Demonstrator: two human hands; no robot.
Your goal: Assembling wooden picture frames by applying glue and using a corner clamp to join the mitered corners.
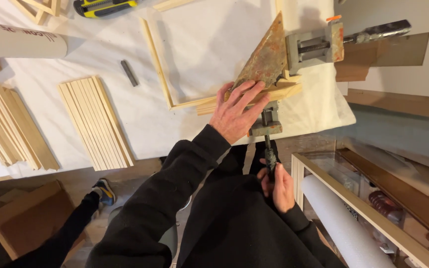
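Observation:
A rusty metal corner clamp (269, 57) sits at the near right corner of a white-covered table (204, 39) and grips the corner of a thin wooden frame (157, 64). My left hand (237, 109) lies flat, fingers spread, on the wooden bar and the clamp's near edge. Below the table edge, my right hand (276, 186) is closed around the dark handle (270, 156) of the clamp's near screw. A second screw handle (381, 31) sticks out to the right.
Two stacks of wooden slats (95, 121) (11, 126) lie on the left of the table. A cardboard tube (21, 42), a yellow utility knife (103, 6) and a small dark bar (129, 73) lie farther back. A white roll (343, 226) rests in a wooden rack at the right.

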